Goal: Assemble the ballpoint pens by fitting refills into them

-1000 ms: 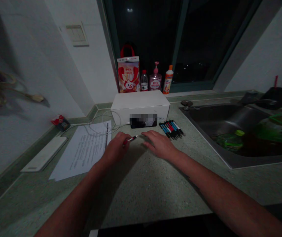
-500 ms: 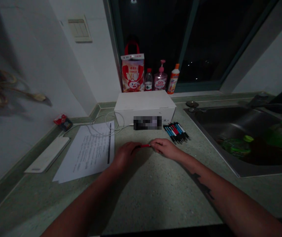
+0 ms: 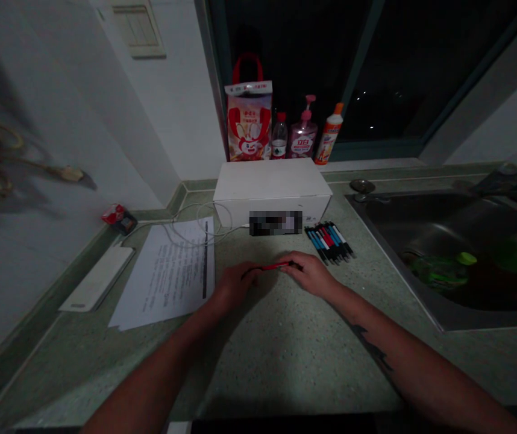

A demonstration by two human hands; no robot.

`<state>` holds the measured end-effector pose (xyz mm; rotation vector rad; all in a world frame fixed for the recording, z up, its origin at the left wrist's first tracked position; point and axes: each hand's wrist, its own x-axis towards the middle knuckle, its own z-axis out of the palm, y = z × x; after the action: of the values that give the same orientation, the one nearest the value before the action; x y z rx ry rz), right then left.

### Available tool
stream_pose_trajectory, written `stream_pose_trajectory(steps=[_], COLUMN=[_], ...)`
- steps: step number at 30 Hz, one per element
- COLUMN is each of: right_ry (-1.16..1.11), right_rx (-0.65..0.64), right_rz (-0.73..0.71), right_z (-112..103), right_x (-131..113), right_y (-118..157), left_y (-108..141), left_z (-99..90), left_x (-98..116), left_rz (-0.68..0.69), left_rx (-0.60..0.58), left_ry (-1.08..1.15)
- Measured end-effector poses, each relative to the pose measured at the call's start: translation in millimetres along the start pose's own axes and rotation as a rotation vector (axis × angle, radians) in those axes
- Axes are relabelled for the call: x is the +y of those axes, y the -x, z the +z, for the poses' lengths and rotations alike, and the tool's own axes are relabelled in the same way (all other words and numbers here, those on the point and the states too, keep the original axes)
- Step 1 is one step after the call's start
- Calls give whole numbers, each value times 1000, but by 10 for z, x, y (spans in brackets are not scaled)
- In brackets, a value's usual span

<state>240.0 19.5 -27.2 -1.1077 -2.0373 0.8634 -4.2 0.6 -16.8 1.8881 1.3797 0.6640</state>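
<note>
A red pen (image 3: pixel 276 266) is held level between my two hands, above the green speckled counter (image 3: pixel 258 361). My left hand (image 3: pixel 237 284) pinches its left end. Around its right end the fingers of my right hand (image 3: pixel 306 271) are closed. Just beyond my right hand, several pens (image 3: pixel 329 243) lie side by side in a row, blue, red, white and black. Printed paper sheets (image 3: pixel 168 271) lie to the left of my left hand.
A white box (image 3: pixel 270 184) stands behind my hands, with a cable to its left. A white flat object (image 3: pixel 98 280) lies left of the papers. Bottles and a red bag (image 3: pixel 249 123) line the window. At right is a metal sink (image 3: pixel 394 253).
More of the red pen shows between my hands, and my right hand's fingers have shifted along its right end. The whole view has shifted slightly.
</note>
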Motion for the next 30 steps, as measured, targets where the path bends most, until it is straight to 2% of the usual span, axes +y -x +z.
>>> stream_pose_trajectory(steps=[4,7,12,18,22,28,30], right_ry=[71,115,54,75,55,36,24], right_rx=[-89,-87,2,-106,1,-81,-58], right_rz=[81,77,-4,67,-16,77,57], right_z=[59,105,103,93,111,153,175], right_x=[-24,-37,-50,-53,-27,-21,-30], right_y=[14,20,27,49,51,63,59], left_y=[19,44,48,54,60,52,47], left_z=[51,76,76,68,70,74,83], left_x=[-29,-37,-49,-23,13,-8,-24], left_rz=[108,194,204,219,223,285,301], left_rx=[39,19,38,61,64,76,87], left_ry=[-60,-117,-161,-185,-207,-202,-200])
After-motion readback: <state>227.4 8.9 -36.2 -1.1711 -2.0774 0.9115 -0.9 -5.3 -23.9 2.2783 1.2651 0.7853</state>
